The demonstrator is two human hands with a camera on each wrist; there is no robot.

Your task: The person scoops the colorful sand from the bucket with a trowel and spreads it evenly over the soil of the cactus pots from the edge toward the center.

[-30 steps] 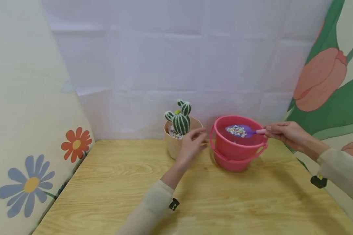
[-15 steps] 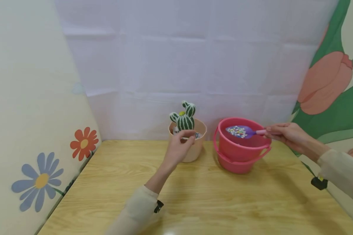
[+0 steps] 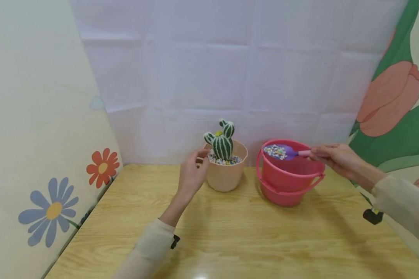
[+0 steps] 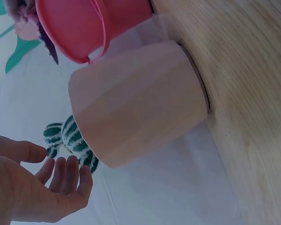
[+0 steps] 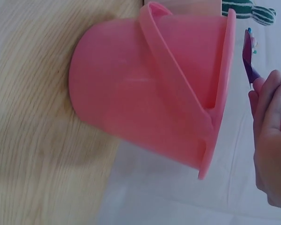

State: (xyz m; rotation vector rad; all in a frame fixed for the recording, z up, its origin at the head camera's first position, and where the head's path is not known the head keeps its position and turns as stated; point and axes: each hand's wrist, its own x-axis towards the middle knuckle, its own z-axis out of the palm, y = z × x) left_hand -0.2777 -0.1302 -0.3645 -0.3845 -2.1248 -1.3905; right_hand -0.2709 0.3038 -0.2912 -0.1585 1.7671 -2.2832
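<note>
In the head view my right hand [image 3: 338, 157] grips the pink handle of a small purple shovel [image 3: 290, 152]. Its blade, heaped with multicoloured pebbles [image 3: 275, 151], is held level over the left part of a red bucket [image 3: 286, 180]. My left hand [image 3: 192, 174] is beside the left rim of a peach flowerpot [image 3: 225, 178], its fingers loosely bent and holding nothing. Whether a fingertip touches the rim I cannot tell. A green-and-white striped cactus [image 3: 222, 147] stands upright in the pot, with pebbles [image 3: 234, 159] around its base.
Pot and bucket stand side by side near the back of a wood-grain table [image 3: 227, 232]. A white cloth [image 3: 195, 77] hangs behind them. Flower-printed panels flank the table, with a tulip [image 3: 391, 99] on the right. The bucket's handle [image 5: 175, 70] hangs down its side.
My left hand has moved left, from in front of the cactus to the pot's left rim, uncovering the pebbles. Pebble-laden, the shovel has shifted slightly left over the bucket.
</note>
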